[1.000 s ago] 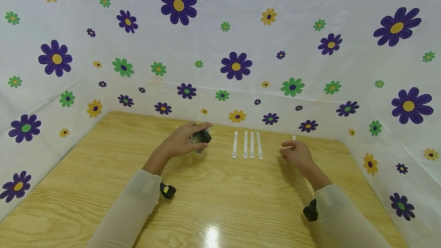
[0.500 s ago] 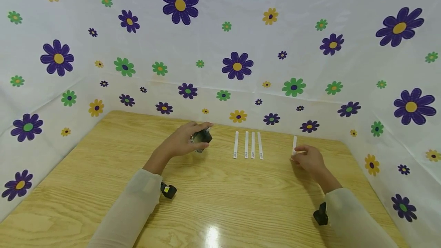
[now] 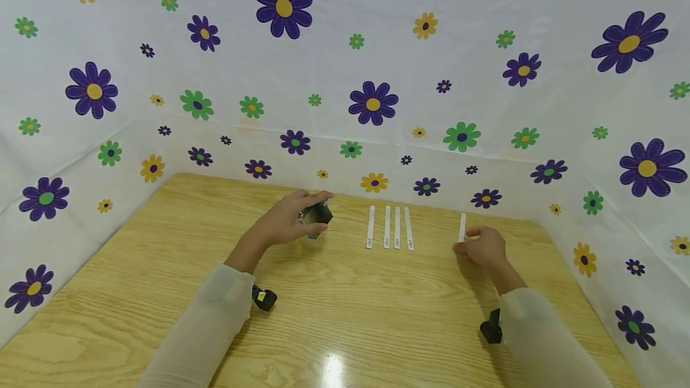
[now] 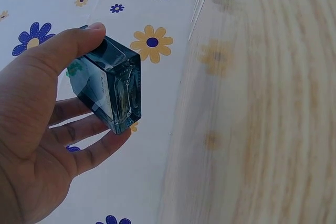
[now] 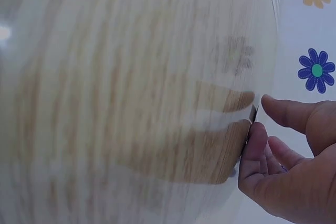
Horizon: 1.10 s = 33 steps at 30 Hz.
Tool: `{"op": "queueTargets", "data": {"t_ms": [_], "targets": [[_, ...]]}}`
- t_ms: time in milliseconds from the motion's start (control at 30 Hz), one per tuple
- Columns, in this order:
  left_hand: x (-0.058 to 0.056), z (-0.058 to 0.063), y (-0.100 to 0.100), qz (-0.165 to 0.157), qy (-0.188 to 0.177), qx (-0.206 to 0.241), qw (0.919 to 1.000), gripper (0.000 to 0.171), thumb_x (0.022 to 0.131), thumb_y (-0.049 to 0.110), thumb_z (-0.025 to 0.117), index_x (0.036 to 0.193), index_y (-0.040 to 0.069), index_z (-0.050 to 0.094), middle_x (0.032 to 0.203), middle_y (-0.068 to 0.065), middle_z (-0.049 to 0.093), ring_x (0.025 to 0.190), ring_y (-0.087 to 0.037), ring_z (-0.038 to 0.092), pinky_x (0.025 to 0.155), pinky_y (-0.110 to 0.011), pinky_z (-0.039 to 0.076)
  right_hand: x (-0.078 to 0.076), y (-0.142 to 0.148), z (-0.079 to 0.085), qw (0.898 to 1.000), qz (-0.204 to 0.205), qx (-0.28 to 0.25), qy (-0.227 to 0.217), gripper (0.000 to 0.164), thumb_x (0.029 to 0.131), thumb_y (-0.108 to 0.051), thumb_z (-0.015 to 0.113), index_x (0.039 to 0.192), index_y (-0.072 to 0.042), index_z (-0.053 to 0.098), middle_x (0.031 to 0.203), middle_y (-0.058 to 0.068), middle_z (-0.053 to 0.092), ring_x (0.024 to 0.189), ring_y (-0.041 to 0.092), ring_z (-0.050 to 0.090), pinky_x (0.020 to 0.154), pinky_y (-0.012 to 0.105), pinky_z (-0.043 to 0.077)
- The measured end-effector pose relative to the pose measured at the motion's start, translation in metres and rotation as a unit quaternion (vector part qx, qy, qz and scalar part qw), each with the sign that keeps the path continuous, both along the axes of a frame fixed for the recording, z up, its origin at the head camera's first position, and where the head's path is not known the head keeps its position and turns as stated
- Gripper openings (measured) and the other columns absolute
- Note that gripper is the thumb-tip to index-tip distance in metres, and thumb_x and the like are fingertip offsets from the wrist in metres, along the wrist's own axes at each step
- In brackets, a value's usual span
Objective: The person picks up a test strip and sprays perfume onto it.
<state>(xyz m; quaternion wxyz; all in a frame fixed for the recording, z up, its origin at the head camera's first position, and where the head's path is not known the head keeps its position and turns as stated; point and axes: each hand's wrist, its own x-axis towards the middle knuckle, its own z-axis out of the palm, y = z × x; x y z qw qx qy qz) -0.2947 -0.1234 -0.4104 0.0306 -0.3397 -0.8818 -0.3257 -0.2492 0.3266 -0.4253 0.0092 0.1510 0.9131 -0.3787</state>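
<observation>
My left hand holds a dark-tinted, square-edged glass perfume bottle above the table, thumb on one side and fingers on the other. In the left wrist view the bottle is tilted and its thick clear base faces outward. To the right, my right hand is down at the near end of a lone white perfume test strip, thumb and forefinger at its end. That end is hidden behind the fingers in the head view. Several more white strips with small print at their near ends lie between the hands.
The wood-grain table is glossy and reflects light near its front. A white cloth with printed flowers stands around the back and sides. Small black wrist cameras hang below both sleeves.
My right hand has come back and slightly right to the near end of the lone strip, uncovering more of it. My left hand and the bottle stay in place.
</observation>
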Motion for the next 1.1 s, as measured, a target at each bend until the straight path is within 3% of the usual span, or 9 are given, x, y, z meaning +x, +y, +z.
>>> {"op": "queueTargets", "data": {"t_ms": [200,367,533,833,1100], "targets": [[-0.001,-0.001,-0.001,0.0,0.001,-0.003,1.0,0.068,0.094,0.038,0.076,0.155,0.029,0.047,0.134,-0.011,0.058,0.118,-0.028,0.056,0.098,-0.053,0.05,-0.002,-0.006,0.002,1.0,-0.028,0.003,-0.001,0.052,0.086,-0.007,0.08,0.126,0.014,0.055,0.106,0.028,0.062,0.082,0.028,0.065,0.076,0.036,0.052],[-0.001,-0.002,-0.001,0.001,0.004,0.001,1.0,0.068,0.094,0.038,0.076,0.155,0.03,0.047,0.135,-0.011,0.058,0.12,-0.028,0.056,0.099,-0.054,0.049,-0.003,-0.01,0.004,0.999,-0.043,-0.001,-0.007,0.05,0.086,-0.005,0.078,0.126,0.013,0.055,0.115,0.03,0.057,0.095,0.035,0.055,0.083,0.042,0.049],[0.0,-0.001,-0.001,-0.002,0.004,0.005,1.0,0.067,0.094,0.038,0.076,0.155,0.03,0.047,0.136,-0.01,0.058,0.121,-0.029,0.056,0.1,-0.054,0.049,-0.002,-0.013,0.006,0.999,-0.047,-0.01,-0.009,0.05,0.086,-0.003,0.077,0.128,0.014,0.055,0.118,0.033,0.057,0.1,0.037,0.054,0.088,0.047,0.048],[-0.001,-0.001,-0.001,-0.004,0.003,0.005,1.0,0.067,0.094,0.038,0.076,0.155,0.029,0.048,0.135,-0.01,0.059,0.121,-0.029,0.055,0.1,-0.055,0.049,-0.003,-0.012,0.0,0.998,-0.05,-0.027,-0.008,0.046,0.089,-0.002,0.072,0.13,0.011,0.057,0.108,0.026,0.062,0.086,0.027,0.061,0.07,0.032,0.05],[-0.001,-0.001,-0.001,-0.004,0.002,0.003,1.0,0.069,0.094,0.037,0.076,0.156,0.026,0.047,0.136,-0.011,0.058,0.121,-0.03,0.056,0.1,-0.055,0.048,-0.001,-0.005,-0.003,0.994,-0.024,-0.111,0.0,0.042,0.097,-0.006,0.059,0.136,0.009,0.055,0.103,0.016,0.065,0.072,0.015,0.057,0.062,0.028,0.05]]}}
